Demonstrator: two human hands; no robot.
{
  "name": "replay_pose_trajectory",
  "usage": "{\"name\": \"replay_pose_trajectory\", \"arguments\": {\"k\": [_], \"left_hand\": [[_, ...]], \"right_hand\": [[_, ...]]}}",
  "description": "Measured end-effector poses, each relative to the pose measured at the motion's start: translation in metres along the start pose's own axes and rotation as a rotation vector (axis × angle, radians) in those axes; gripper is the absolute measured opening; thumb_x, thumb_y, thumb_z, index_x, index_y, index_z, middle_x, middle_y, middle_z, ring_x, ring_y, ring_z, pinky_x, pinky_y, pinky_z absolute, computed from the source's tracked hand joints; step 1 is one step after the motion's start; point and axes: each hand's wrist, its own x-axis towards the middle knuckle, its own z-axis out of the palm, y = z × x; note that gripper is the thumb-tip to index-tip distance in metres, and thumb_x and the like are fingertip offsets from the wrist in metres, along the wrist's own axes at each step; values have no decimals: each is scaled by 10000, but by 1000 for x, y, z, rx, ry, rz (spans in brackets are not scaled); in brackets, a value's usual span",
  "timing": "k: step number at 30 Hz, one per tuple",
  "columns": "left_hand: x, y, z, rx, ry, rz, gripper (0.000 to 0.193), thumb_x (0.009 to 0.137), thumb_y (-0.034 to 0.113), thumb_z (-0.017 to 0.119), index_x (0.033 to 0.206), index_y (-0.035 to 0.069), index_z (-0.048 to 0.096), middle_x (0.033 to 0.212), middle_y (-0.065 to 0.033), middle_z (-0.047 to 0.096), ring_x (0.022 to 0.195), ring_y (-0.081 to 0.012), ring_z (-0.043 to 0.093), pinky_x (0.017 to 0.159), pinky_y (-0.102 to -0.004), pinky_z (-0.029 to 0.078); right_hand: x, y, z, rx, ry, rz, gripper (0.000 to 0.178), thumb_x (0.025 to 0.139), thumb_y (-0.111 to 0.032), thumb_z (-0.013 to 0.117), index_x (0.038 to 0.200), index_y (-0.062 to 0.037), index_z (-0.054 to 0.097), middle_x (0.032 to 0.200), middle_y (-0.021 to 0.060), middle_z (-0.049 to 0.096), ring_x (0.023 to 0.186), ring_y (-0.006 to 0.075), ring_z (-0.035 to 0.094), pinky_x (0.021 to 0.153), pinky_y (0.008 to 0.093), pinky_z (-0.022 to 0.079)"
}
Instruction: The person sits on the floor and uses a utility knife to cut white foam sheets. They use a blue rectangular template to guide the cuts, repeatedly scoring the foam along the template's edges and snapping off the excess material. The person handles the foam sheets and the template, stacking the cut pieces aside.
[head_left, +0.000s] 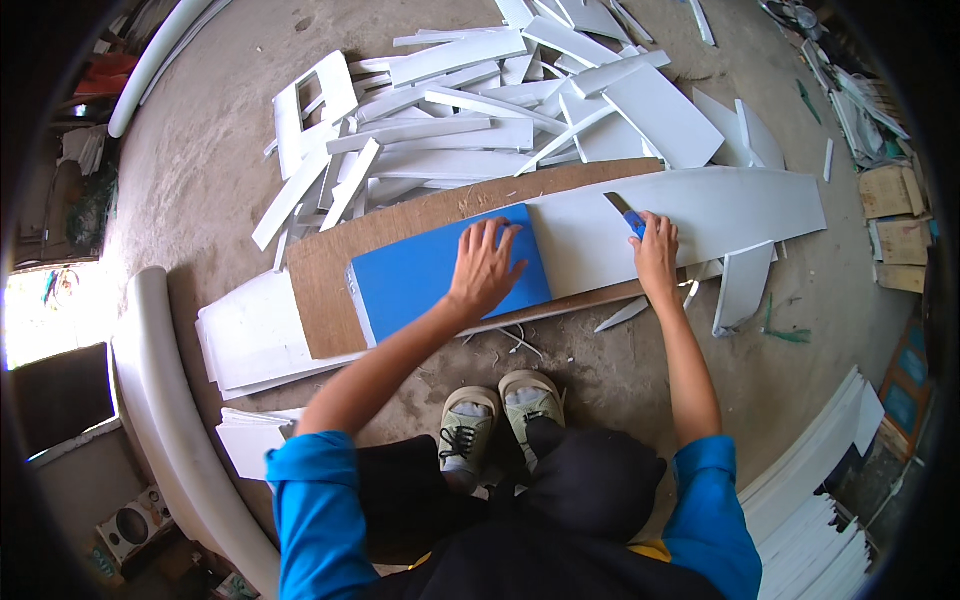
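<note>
My left hand [486,262] rests with spread fingers on a flat blue rectangular panel [410,285], near its right end. In my right hand [656,250] is a utility knife [628,214] with a blue handle, its blade out and pointing up and to the left. The knife is over a long white sheet [720,205] that extends right from the blue panel. Beneath the panel and sheet lies a brown wooden board [320,270], and further white sheets [255,330] stick out at its left end. Whether the blade touches the sheet, I cannot tell.
A heap of white offcut strips [460,130] lies beyond the board. A large white roll [180,400] is on the left, and stacked white sheets [815,480] are at the lower right. Offcuts [742,285] lie near my right arm. My shoes [500,420] stand close to the board.
</note>
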Motion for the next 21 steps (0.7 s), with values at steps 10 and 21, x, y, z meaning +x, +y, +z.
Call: {"name": "replay_pose_trajectory", "arguments": {"k": [10,21], "left_hand": [[-8,18,38,35,198,-186,526,767,252,590,1237,91,415,1176,-100,426,1162,-274,356,1030,-468,211],[3,26,48,23,286,-263,472,719,246,588,1143,86,454,1120,-120,418,1106,-303,354,994,-455,225]], "right_hand": [[-17,-38,-21,695,-322,320,254,919,-308,426,967,-62,472,576,116,546,539,277,588,497,385,434],[-37,-72,-12,1368,-539,538,265,921,-293,456,1008,-44,488,550,8,483,391,61,418,356,206,331]]}}
